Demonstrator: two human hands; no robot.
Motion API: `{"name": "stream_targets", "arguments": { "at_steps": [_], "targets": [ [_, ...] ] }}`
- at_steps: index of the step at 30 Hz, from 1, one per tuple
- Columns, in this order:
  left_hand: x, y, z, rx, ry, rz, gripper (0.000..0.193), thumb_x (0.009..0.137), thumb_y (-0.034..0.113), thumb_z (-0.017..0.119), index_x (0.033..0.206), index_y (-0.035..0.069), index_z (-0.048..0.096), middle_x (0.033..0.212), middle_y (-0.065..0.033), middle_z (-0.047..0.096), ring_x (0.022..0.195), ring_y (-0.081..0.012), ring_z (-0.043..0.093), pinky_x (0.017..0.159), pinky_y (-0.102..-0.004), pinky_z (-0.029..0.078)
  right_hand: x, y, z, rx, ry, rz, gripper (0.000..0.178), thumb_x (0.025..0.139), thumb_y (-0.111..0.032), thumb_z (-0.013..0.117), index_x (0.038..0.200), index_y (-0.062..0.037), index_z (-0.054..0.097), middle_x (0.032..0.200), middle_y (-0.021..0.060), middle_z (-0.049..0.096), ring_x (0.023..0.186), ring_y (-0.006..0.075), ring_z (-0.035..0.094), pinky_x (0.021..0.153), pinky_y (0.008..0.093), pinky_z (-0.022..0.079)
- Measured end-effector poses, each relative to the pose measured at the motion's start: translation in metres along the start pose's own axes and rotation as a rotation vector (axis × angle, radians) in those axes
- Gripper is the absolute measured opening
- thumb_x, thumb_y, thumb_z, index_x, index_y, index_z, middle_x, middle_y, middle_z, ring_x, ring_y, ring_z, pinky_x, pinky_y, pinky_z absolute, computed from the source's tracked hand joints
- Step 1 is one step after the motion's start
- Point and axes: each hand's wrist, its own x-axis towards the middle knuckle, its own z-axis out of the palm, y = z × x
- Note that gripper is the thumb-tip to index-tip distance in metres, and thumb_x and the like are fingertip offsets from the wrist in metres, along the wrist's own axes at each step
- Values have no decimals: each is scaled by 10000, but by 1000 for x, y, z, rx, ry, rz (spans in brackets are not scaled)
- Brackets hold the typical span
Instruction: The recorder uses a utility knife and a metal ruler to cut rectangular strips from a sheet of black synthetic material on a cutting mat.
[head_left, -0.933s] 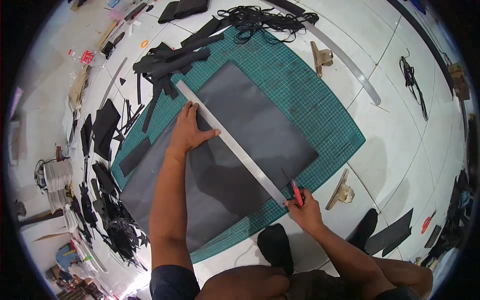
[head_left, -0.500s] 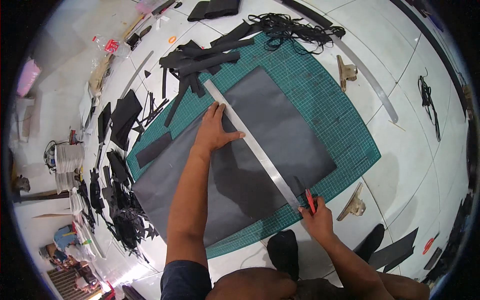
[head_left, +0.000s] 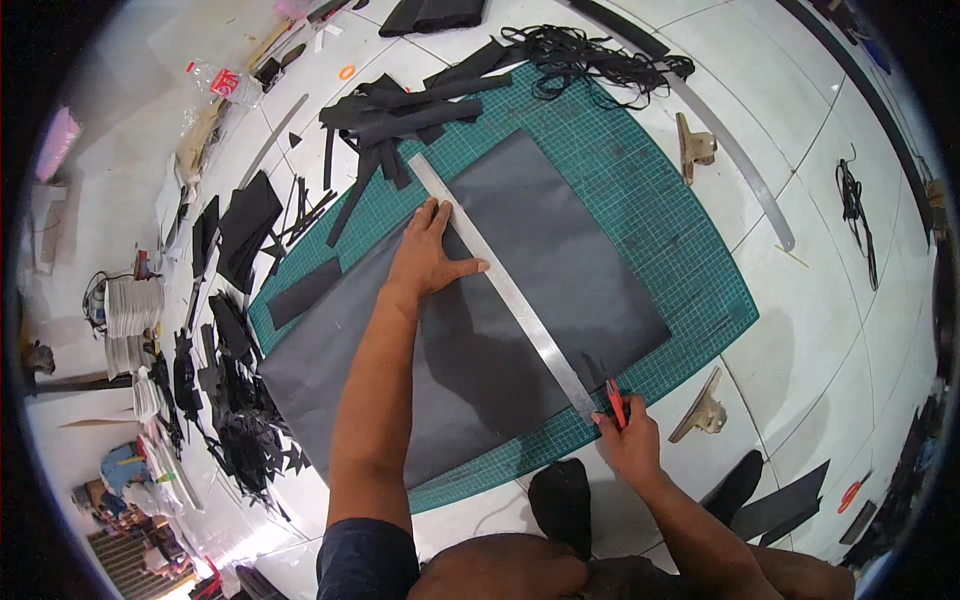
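A large dark grey sheet [head_left: 560, 230] lies on a green gridded cutting mat [head_left: 700, 290]. Slantwise across the sheet runs a long metal ruler [head_left: 520, 310]. My left hand [head_left: 428, 255] presses down with fingers spread, fingertips and thumb on the ruler's upper part and the palm over the sheet. At the ruler's near end, my right hand [head_left: 630, 440] is closed around a red utility knife [head_left: 614, 402], its tip pointing away from me over the sheet's edge. The thumb side of that hand touches the ruler's end.
Black strips [head_left: 400, 120] and a tangle of black cord [head_left: 590, 60] lie at the mat's far side. More black scraps [head_left: 245, 430] are heaped at left. Metal clips [head_left: 697, 148], a curved metal strip [head_left: 735, 155] and red-handled scissors [head_left: 852, 492] rest on the tiles at right.
The whole view has shifted slightly. Both hands, the ruler and the utility knife keep almost the same places on the sheet.
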Motion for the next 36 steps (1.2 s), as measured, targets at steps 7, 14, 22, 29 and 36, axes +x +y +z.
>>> {"name": "stream_targets", "arguments": {
  "at_steps": [7,14,22,29,36],
  "targets": [
    [0,5,-3,17,-12,-20,1171,554,543,860,1457,1,348,1532,-227,260,1414,-385,270,1151,-424,300,0,2,1,-1,9,-14,389,867,-252,712,1031,14,481,787,193,624,688,339,663,635,427,520],
    [1,7,-6,10,-34,-43,1165,553,544,861,1459,17,352,1524,-227,265,1404,-391,279,1149,-424,301,0,-2,1,5,17,-22,382,859,-231,713,1038,17,484,798,207,638,709,361,673,643,419,526],
    [-10,26,2,297,-61,-30,984,623,491,829,1419,68,435,1501,-207,331,1376,-355,348,1116,-499,303,3,-8,-3,-31,-13,-3,403,841,-238,728,1037,20,489,805,225,640,713,369,673,631,430,521],
    [-33,34,23,189,-89,-29,1100,643,557,793,1450,-29,332,1518,-237,291,1418,-371,275,1161,-567,138,2,-7,-1,-40,22,-6,406,832,-251,739,1020,18,501,784,200,651,719,350,670,657,413,513],
    [-40,73,11,398,-321,-126,1496,465,739,804,1487,-91,94,1560,-276,121,1467,-395,109,1132,-655,30,4,-11,-2,-56,-13,50,440,817,-256,749,1049,27,504,787,185,654,724,315,670,672,399,513]
  ]
}}
